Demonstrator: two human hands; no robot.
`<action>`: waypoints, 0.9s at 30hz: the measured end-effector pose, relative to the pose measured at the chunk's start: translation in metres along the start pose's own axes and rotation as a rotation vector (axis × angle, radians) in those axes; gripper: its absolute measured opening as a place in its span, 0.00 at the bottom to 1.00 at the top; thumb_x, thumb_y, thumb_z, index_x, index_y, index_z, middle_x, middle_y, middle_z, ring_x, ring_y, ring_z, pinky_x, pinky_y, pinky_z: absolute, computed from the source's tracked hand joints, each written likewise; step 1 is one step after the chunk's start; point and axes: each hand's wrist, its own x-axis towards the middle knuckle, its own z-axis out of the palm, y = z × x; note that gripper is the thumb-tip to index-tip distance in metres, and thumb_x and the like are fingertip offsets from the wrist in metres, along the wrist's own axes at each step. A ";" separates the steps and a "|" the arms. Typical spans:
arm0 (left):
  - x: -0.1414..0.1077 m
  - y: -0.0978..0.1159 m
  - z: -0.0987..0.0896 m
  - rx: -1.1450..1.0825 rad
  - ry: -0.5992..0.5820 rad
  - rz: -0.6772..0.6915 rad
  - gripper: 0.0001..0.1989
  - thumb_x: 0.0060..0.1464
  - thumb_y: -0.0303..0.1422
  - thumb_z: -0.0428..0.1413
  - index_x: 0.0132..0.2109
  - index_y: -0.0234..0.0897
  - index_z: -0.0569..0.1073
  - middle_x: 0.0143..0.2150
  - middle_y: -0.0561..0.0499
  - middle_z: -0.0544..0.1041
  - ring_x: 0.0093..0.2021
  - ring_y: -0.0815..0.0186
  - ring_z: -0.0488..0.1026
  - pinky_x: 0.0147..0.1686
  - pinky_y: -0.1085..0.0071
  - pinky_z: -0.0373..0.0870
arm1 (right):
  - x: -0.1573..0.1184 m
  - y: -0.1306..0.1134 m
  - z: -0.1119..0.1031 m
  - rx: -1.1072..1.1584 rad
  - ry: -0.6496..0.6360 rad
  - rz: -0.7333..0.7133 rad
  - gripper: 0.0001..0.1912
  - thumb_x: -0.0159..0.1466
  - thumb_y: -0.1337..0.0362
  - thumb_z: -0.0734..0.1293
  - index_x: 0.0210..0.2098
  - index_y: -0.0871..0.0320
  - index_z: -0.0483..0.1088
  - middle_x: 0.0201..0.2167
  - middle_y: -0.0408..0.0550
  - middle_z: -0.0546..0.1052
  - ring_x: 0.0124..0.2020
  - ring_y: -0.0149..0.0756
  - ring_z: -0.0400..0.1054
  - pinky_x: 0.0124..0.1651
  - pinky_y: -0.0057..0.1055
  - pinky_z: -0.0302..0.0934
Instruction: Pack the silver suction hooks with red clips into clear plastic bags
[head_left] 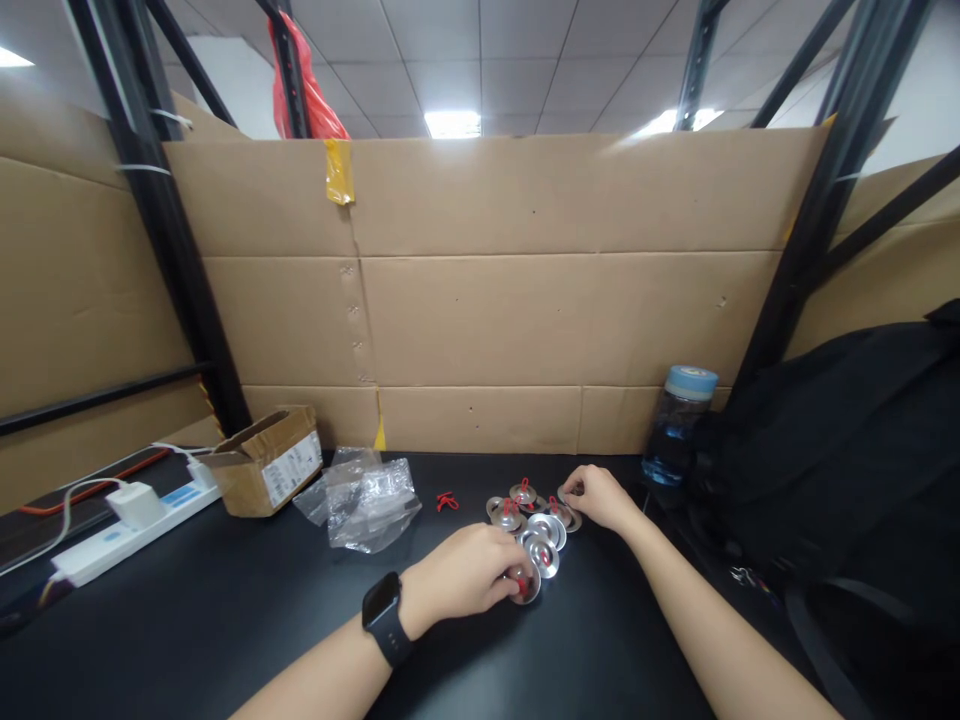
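Touching metal disc (533,584), left hand (466,568) curled

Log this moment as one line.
left hand: touching nearest metal disc | right hand: at rightmost disc | loose red cord: left of discs

bunch of shiny metal discs (553,530), red cords (525,486) on some, kinda overlapping, clustered between left hand (469,570) and right hand (598,496)

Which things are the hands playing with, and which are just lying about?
Seems part of the job:
- shiny metal discs, touched by the left hand and right hand
- red cords on them
- perhaps the loose red cord, as it matches

Probably just lying about:
- clear plastic
- cardboard box
- bottle
- power strip
- black bag
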 end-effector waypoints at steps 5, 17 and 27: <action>0.002 0.002 0.002 0.055 -0.003 -0.023 0.03 0.59 0.28 0.60 0.37 0.41 0.77 0.42 0.54 0.81 0.44 0.64 0.77 0.47 0.73 0.69 | -0.003 -0.014 -0.003 0.028 0.106 -0.050 0.08 0.58 0.64 0.68 0.35 0.53 0.80 0.38 0.49 0.82 0.40 0.41 0.76 0.45 0.32 0.65; 0.002 0.006 0.006 0.128 -0.011 0.004 0.05 0.59 0.24 0.56 0.41 0.39 0.74 0.42 0.50 0.79 0.43 0.62 0.75 0.47 0.70 0.70 | -0.029 -0.077 -0.016 0.178 0.154 -0.287 0.07 0.62 0.67 0.67 0.36 0.54 0.79 0.38 0.47 0.80 0.41 0.40 0.74 0.47 0.35 0.65; 0.004 -0.005 -0.008 -0.470 0.519 -0.250 0.11 0.68 0.32 0.48 0.43 0.37 0.75 0.43 0.47 0.75 0.44 0.64 0.73 0.48 0.69 0.70 | -0.055 -0.120 -0.024 0.531 -0.064 -0.572 0.23 0.58 0.72 0.70 0.53 0.52 0.73 0.47 0.48 0.78 0.45 0.39 0.74 0.48 0.33 0.69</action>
